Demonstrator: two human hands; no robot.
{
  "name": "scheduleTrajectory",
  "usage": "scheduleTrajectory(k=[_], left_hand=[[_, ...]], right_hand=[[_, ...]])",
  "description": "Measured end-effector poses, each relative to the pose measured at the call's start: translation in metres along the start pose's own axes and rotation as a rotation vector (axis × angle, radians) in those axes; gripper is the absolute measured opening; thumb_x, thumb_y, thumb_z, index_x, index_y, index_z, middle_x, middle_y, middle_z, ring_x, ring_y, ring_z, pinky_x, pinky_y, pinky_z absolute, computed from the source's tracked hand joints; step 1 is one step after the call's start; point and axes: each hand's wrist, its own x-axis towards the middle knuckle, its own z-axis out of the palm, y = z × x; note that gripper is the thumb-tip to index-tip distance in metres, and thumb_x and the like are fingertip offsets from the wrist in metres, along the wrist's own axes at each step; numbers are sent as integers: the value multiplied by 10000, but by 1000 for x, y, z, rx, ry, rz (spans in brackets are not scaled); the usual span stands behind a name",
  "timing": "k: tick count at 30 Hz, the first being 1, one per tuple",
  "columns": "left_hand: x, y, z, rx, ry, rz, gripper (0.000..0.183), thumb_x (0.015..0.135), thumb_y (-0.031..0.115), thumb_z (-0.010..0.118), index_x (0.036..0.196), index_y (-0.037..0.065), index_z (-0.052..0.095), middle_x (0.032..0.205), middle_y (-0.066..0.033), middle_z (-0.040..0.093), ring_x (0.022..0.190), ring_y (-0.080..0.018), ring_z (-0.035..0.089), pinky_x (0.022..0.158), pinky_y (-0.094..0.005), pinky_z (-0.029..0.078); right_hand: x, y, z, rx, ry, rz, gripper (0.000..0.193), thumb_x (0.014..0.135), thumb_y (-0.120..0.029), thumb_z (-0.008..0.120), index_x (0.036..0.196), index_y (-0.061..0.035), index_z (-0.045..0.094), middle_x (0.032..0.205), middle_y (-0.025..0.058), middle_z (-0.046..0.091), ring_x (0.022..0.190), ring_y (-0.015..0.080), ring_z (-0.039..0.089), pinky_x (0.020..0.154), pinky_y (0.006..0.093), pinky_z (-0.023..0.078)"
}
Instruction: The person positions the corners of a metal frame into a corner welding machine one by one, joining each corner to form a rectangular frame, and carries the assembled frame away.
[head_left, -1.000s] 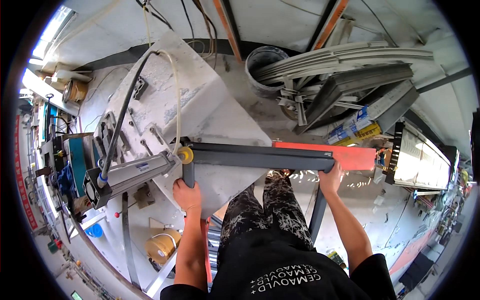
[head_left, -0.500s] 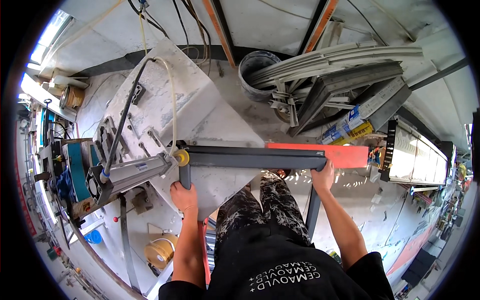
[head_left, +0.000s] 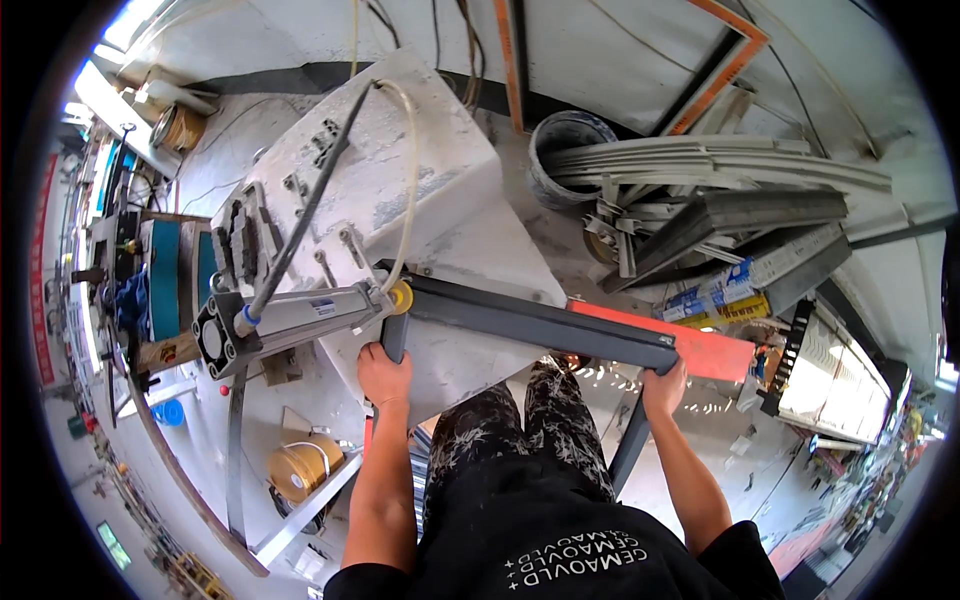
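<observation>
Grey frame (head_left: 540, 324) lies across the right corner of the worktable, its long bar sticking out past that corner and its short leg (head_left: 397, 338) pointing down toward the person.

Largest in my view is the worktable (head_left: 440, 130), a pale, dusty, angled slab with its top corner aimed at the wall (head_left: 610, 60). Below its lower right edge I see the person's legs (head_left: 480, 430) in black patterned trousers. Well beyond its right edge, a bundle of pale strips (head_left: 720, 160) leans in a grey bucket (head_left: 558, 190). Near the right corner I have a red board (head_left: 715, 355) running behind the far end of the frame; I cannot tell whether the two touch. Above the table's lower left edge, a silver air cylinder (head_left: 310, 320) slants across to the frame's left corner. Lower left of the table I make out a tan bucket (head_left: 300, 468) on its own.

Down at the work, I see both hands grasping the frame. The left hand (head_left: 386, 376) is clasped around the lower end of the short leg, and the right hand (head_left: 664, 388) grips the far end of the long bar, clear of the table.

A black hose (head_left: 316, 195) and a thinner pale tube (head_left: 412, 170) arch over the table. Smallest for me is a yellow disc (head_left: 401, 297) at the cylinder's tip, right by the frame's left corner; whether it presses there, I cannot tell.
</observation>
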Motion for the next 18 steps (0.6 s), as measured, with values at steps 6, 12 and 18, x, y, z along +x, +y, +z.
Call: scheduleTrajectory(k=[6,12,18], left_hand=[[3,7,-13,-47,-58,-37,443,687,291,777,992,17,609,1039,-175,625,992,-377,611,828,-471,533],[2,0,-7,-45,-26,4,443,683,321,777,977,33,614,1014,-143,623,986,-344,611,809,-459,538],[0,2,-10,-53,-1,-4,432,693,364,756,969,54,634,1025,-121,620,992,-310,603,783,-433,529]], right_hand=[[4,14,0,-10,-48,-40,645,706,-157,694,1306,-6,511,1233,236,587,1192,434,531,1023,471,429],[3,26,10,67,-26,-149,650,710,-151,683,1311,35,520,1231,254,593,1199,431,532,1038,460,418],[9,22,9,4,-12,-123,585,740,-174,695,1266,32,541,1244,263,598,1175,447,547,1015,483,432]])
